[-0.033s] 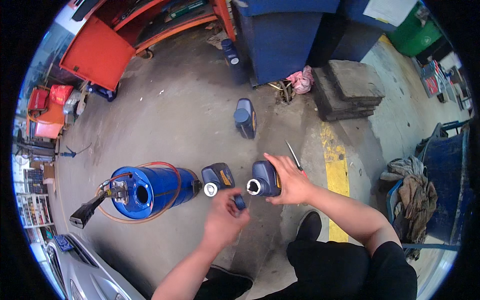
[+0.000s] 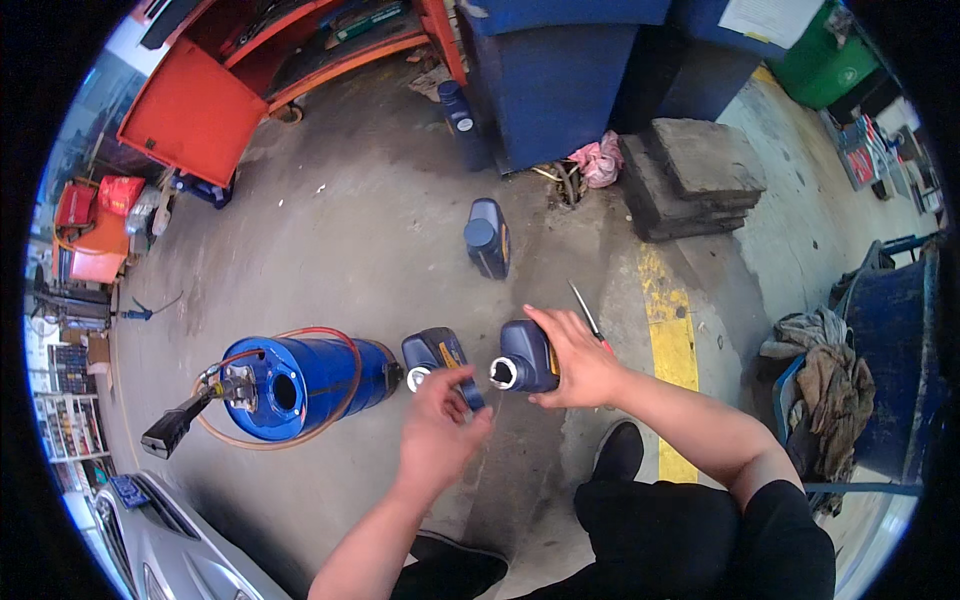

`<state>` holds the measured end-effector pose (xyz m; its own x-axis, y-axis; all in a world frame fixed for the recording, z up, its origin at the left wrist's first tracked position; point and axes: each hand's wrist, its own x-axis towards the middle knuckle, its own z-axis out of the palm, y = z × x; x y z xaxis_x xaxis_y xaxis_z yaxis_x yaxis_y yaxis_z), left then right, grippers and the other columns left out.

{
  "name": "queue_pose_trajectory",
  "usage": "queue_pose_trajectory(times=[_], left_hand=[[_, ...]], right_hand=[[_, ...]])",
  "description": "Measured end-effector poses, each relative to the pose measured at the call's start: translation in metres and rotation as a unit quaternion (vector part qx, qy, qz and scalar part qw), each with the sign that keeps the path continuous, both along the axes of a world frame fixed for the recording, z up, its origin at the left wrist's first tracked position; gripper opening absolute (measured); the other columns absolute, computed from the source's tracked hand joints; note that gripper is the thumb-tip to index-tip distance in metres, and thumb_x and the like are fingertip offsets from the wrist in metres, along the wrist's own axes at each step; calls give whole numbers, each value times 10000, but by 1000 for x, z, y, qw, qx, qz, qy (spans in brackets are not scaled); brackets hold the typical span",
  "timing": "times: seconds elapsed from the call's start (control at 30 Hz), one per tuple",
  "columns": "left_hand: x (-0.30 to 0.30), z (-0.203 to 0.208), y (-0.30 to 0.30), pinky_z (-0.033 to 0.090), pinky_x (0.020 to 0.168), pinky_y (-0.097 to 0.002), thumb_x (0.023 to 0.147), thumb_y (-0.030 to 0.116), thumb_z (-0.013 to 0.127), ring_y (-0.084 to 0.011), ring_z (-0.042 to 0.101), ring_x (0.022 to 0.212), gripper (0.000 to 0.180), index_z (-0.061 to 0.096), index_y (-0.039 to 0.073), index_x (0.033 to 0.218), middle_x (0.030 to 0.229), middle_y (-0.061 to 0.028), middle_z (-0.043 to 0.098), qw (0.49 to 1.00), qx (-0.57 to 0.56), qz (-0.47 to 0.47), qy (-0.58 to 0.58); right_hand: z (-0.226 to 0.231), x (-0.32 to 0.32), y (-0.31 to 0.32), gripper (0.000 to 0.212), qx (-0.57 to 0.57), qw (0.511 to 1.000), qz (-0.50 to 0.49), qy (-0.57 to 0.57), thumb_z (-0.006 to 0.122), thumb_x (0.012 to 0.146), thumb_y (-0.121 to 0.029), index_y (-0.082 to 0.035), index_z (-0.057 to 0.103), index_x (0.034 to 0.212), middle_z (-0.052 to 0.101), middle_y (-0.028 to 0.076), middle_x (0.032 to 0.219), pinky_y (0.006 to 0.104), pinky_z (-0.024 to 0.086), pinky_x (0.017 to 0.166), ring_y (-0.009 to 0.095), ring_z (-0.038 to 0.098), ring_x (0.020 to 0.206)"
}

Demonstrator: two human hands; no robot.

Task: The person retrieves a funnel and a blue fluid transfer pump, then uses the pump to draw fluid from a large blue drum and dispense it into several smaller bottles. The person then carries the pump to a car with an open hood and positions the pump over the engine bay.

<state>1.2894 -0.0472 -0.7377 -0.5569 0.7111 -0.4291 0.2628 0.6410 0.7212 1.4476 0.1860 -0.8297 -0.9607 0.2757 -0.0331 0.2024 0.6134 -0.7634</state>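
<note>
My right hand (image 2: 572, 360) is wrapped round the side of a dark grey-blue oil bottle (image 2: 533, 350), whose white mouth has a ragged, torn opening. In my left hand (image 2: 440, 425), pinched between the fingers, is a dark blue screw cap (image 2: 470, 394). That hand is just in front of a second oil bottle (image 2: 440, 346) with a white mouth, which it partly covers. Farther off stands a capped oil bottle (image 2: 487, 240). A knife-like tool with a red handle (image 2: 605, 344) lies beyond my right hand, partly hidden by it.
A blue drum (image 2: 335, 385) with a hose and a black-handled pump gun (image 2: 175, 425) stands at left. Another bottle (image 2: 457, 107) is by the blue bin (image 2: 560, 90). Dark slabs (image 2: 695, 180) are stacked at right, near cloth rags (image 2: 825, 375). A silver car (image 2: 180, 540) fills the lower left.
My left hand has shifted slightly left with the cap, now covering more of the second bottle's mouth. My right hand keeps its hold on the bottle.
</note>
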Motion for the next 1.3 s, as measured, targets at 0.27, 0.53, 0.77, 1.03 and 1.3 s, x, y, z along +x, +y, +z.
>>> queue_pose_trajectory(times=[0.27,0.53,0.77,1.03,1.3], left_hand=[[-18,30,24,629,919,-358,948,204,940,-253,764,1013,641,689,19,1507,1216,-147,768,988,62,-83,116],[-34,29,20,646,813,-336,1105,333,800,-171,789,847,506,693,-69,1393,994,-121,820,985,-107,12,-132],[-31,41,12,648,981,-394,946,154,921,-264,802,1103,418,778,44,1323,1285,-132,808,979,87,-136,122],[-58,63,7,665,955,-399,842,125,991,-300,822,1111,529,788,51,1324,1279,-137,823,934,136,-259,208],[-70,41,18,659,859,-328,915,176,971,-179,814,960,448,759,-18,1257,1043,-127,812,927,-98,101,-347]], right_hand=[[30,-10,-12,1341,43,999,-16,10,998,650,-326,-106,317,1784,472,238,1601,593,409,1269,476,462,1479],[64,-16,-7,1233,274,953,13,125,1027,603,-286,-213,498,1714,578,185,1473,634,371,1281,424,540,1425],[70,-13,-5,1260,99,995,22,1,1006,643,-291,-232,439,1767,577,188,1508,587,395,1269,421,524,1446],[67,-16,-2,1291,-63,994,84,-38,994,666,-369,-211,392,1796,575,203,1506,529,403,1242,428,516,1447],[96,-21,-12,1215,221,971,23,91,992,598,-329,-226,537,1720,578,179,1463,564,368,1235,400,531,1400]])
